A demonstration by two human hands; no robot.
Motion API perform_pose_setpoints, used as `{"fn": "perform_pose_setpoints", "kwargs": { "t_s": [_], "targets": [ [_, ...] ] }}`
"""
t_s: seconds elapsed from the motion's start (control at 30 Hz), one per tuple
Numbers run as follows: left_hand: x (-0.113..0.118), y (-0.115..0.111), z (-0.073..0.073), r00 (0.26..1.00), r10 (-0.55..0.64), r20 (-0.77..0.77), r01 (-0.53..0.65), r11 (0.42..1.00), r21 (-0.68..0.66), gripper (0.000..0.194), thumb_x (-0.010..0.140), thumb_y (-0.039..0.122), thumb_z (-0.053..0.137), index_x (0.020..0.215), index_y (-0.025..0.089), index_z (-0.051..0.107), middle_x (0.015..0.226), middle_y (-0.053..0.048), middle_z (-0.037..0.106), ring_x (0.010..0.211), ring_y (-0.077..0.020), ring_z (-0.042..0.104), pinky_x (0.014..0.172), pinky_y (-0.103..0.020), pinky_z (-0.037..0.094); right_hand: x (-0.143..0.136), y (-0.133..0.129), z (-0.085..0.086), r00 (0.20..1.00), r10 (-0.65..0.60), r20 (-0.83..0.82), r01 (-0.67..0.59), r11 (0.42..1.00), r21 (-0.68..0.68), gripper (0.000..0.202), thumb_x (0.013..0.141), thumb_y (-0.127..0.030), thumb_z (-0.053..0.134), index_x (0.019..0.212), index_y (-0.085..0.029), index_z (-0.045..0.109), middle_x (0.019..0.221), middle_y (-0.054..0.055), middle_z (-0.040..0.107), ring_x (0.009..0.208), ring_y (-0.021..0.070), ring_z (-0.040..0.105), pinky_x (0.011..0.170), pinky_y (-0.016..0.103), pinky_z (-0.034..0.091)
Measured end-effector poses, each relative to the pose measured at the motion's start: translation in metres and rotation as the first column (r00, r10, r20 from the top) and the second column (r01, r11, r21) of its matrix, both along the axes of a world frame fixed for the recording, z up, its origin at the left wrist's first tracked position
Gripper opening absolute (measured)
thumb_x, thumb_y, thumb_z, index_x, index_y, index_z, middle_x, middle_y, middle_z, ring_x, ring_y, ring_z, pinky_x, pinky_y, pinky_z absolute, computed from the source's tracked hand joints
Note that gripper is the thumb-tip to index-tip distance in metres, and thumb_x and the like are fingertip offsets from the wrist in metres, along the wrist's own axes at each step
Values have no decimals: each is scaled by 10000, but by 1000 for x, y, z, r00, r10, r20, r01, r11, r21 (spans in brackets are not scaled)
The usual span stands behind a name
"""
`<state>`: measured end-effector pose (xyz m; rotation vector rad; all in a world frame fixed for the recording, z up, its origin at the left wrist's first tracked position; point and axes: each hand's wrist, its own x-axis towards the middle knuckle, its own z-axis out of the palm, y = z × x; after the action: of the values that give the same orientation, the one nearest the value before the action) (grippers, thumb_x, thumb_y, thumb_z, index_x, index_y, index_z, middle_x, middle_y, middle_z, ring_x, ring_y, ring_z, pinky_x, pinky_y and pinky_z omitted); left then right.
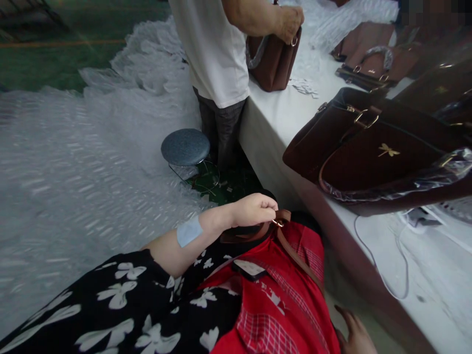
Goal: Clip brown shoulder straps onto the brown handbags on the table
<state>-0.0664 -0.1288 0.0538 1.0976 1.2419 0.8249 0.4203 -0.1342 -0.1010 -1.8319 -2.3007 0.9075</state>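
Note:
My left hand [254, 210] is closed around a brown strap [300, 260] with a small gold-coloured metal clasp [278, 223], above my lap. The strap runs down across my red apron [291, 290], and another stretch of it lies under my wrist. Low at the right, my right hand [354, 334] is partly cut off by the frame edge. Its fingers are apart beside the apron, and nothing shows in them. A dark phone-like object [249, 269] sticks out of the apron pocket.
A dark brown handbag [354, 157] with a gold dragonfly lies on the white table [438, 275], near a white cable [387, 285]. More bags [379, 64] lie behind. Another person [217, 54] handles a brown bag [273, 64]. A grey stool [185, 147] stands by heaped clear plastic wrapping [92, 196].

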Motion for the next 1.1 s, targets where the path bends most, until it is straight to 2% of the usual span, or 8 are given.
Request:
{"fn": "perform_pose_setpoints", "kwargs": {
  "t_s": [0.1, 0.23, 0.43, 0.67, 0.73, 0.83, 1.0, 1.1],
  "targets": [
    [10, 6, 7, 902, -187, -389, 265, 952, 155, 83, 712, 202, 529, 646, 170, 570, 532, 47, 495, 510, -86, 397, 499, -231, 267, -67, 27, 59, 970, 114, -217, -101, 993, 68, 408, 768, -436, 608, 1125, -242, 651, 1138, 108, 695, 1038, 312, 667, 908, 478, 517],
    [32, 5, 8, 768, -294, -569, 471, 861, 192, 94, 744, 239, 564, 696, 189, 628, 635, 17, 622, 557, -113, 487, 520, -239, 315, -171, 38, 120, 836, 320, -446, -302, 947, 114, 507, 871, -382, 601, 1352, -253, 503, 1331, 109, 588, 1207, 266, 565, 1033, 432, 428],
    [23, -13, -5, 753, -121, -646, 352, 905, 240, 112, 771, 242, 568, 781, 203, 672, 735, 2, 689, 651, -136, 580, 589, -230, 378, -259, 30, 120, 773, 228, -592, -288, 958, -7, 186, 902, -396, 585, 950, -216, 573, 838, 45, 653, 729, 186, 621, 657, 279, 503],
    [19, -19, -15, 794, -28, -607, 229, 939, 256, 94, 758, 194, 597, 819, 197, 668, 707, 19, 670, 650, -129, 580, 634, -234, 414, -278, 19, 110, 717, 259, -647, -376, 926, -46, 182, 900, -362, 577, 807, -214, 524, 746, -14, 549, 668, 146, 499, 634, 252, 428],
    [23, -18, -15, 822, 210, -529, 15, 921, 389, 109, 821, 224, 569, 881, 186, 652, 796, -13, 685, 747, -146, 610, 712, -250, 448, -273, 22, 107, 675, 130, -726, -284, 954, -92, 214, 888, -397, 595, 804, -210, 533, 746, -16, 538, 681, 146, 496, 638, 248, 431],
    [29, -17, -15, 716, 594, -366, -361, 764, 534, 213, 939, 284, 441, 860, 176, 607, 855, -55, 672, 828, -158, 613, 771, -268, 463, -260, 32, 102, 553, -67, -831, -89, 986, -138, 229, 853, -423, 653, 865, -208, 573, 818, -1, 569, 751, 151, 535, 709, 255, 460],
    [43, -21, -18, 780, 515, -357, -256, 782, 568, 311, 956, 307, 426, 734, 184, 605, 800, -69, 657, 824, -179, 602, 816, -315, 467, -243, 39, 104, 419, -228, -879, 131, 973, -190, 263, 811, -396, 718, 974, -226, 602, 1012, 35, 625, 949, 182, 587, 884, 302, 470],
    [51, -22, -17, 692, 660, -292, -357, 665, 656, 225, 941, 315, 444, 979, 177, 618, 1060, -116, 644, 1020, -213, 581, 910, -353, 460, -239, 40, 110, 339, -336, -879, 228, 935, -270, 285, 793, -402, 734, 976, -235, 593, 990, 17, 631, 894, 162, 600, 832, 283, 494]
  ]
}}
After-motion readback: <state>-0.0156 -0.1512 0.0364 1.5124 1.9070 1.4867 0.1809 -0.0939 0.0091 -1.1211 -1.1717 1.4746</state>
